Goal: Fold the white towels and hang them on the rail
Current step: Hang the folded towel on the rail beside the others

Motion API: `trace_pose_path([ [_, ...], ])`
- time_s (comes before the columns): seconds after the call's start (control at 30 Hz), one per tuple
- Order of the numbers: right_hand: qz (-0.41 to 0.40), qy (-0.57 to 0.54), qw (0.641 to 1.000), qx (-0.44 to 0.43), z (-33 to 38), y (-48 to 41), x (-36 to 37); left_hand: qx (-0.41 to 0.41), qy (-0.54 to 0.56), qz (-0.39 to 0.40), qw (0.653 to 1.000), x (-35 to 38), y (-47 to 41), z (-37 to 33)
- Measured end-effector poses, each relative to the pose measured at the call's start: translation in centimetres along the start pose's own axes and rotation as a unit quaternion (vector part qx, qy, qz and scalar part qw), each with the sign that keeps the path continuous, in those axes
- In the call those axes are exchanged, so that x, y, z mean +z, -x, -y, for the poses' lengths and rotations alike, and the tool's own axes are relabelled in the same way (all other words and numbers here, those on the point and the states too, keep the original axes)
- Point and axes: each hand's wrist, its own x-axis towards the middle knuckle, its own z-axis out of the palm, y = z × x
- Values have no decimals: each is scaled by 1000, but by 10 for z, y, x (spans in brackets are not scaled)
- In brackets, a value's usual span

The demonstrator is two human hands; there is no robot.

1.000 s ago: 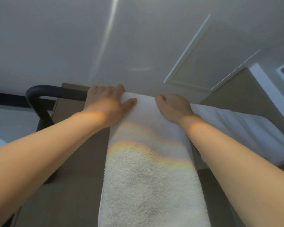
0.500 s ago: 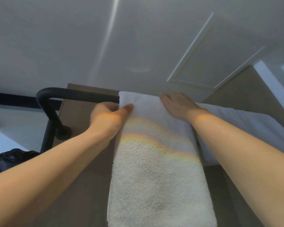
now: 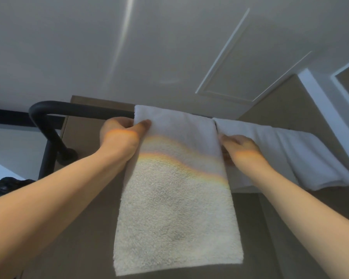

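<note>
Slid off the crest over the black rail (image 3: 79, 112) and down to the right edge of the folded towel (image 3: 175, 198): right grip (image 3: 240, 150), now curled onto that edge just below the rail. Left grip (image 3: 119, 135) pinching the left edge just below the rail, thumb in front, fingers behind. Tug both edges down evenly; keep the fold square to the rail; avoid dragging the second towel (image 3: 290, 150), touching on the right. Hangs draped over the rail, front flap long: thick white terry, looped pile, straight edges, smooth top. Probably soft, and apt to slip if pulled on one side only.
</note>
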Motion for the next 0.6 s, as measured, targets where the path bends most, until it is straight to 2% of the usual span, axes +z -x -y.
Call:
trace_pose_path([
  [0.1, 50, -85, 993, 62, 10, -4, 6, 11, -2, -3, 1000, 0, 0, -2],
  [0.2, 6, -142, 988, 58, 22, -14, 14, 47, -25, -28, 998, 0, -8, -7],
  [0.37, -120, -48, 991, -42, 41, -39, 22, 122, -140, -79, 979, -2, -29, -17],
  [0.47, -137, -9, 987, -85, 50, -53, 26, 145, -226, -80, 960, -1, -43, -24],
  [0.6, -148, 42, 982, -107, 57, -69, 28, 140, -286, -51, 947, 5, -64, -32],
])
